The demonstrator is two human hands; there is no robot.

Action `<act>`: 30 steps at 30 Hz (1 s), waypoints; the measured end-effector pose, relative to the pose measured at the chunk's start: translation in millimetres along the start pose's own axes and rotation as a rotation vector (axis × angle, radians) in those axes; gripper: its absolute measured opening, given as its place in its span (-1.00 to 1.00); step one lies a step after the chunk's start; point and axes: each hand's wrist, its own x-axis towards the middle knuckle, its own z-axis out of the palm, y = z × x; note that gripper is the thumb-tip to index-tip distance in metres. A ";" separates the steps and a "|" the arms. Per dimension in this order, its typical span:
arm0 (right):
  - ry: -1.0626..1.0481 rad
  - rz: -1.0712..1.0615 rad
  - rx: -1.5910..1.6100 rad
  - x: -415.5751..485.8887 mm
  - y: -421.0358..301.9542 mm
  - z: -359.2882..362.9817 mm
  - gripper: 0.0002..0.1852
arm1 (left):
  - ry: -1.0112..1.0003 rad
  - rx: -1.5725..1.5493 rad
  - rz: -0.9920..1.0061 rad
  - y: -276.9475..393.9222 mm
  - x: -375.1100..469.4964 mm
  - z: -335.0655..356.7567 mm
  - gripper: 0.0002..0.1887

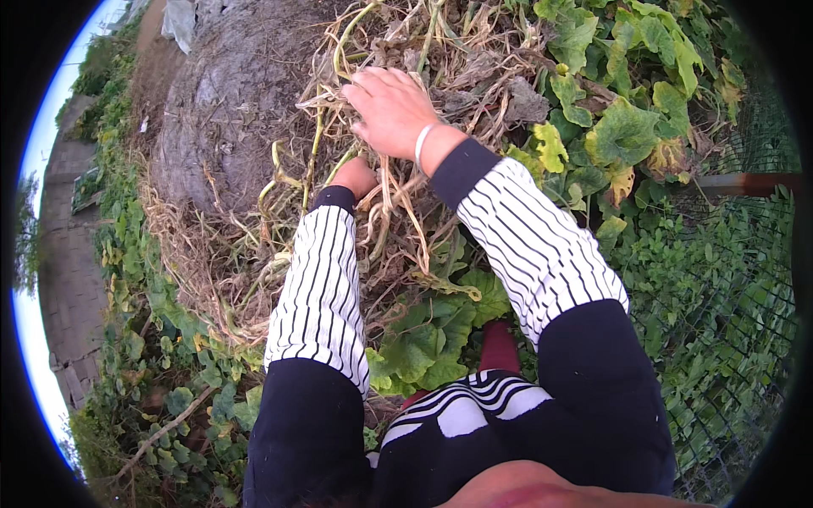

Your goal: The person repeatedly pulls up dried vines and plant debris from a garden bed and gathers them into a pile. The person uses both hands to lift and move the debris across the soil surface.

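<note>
A tangle of dried, straw-coloured vines [419, 238] with withered leaves fills the ground before me. My right hand [397, 114] lies back-up over the upper part of it, a pale bangle [421, 147] around the wrist. Its fingers reach down among the stems, and their tips and the palm are hidden. Lower and to the left, my left hand [357, 176] is sunk in the vines. Only the back of that hand shows, so what it touches underneath is out of sight. A greener stem [314, 149] runs just left of both hands.
Grey sheeting [222, 120] strewn with dry bits covers the ground at upper left. Large green and yellowing leaves [622, 133] grow at the right, beside a dark mesh fence [718, 381] with a rusty bar [749, 184]. A bare stick [165, 432] crosses the foliage at lower left.
</note>
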 end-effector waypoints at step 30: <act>-0.758 0.137 -0.424 -237.4 66.1 14.6 -0.36 | 0.317 0.206 0.153 134.3 -102.8 220.1 -0.66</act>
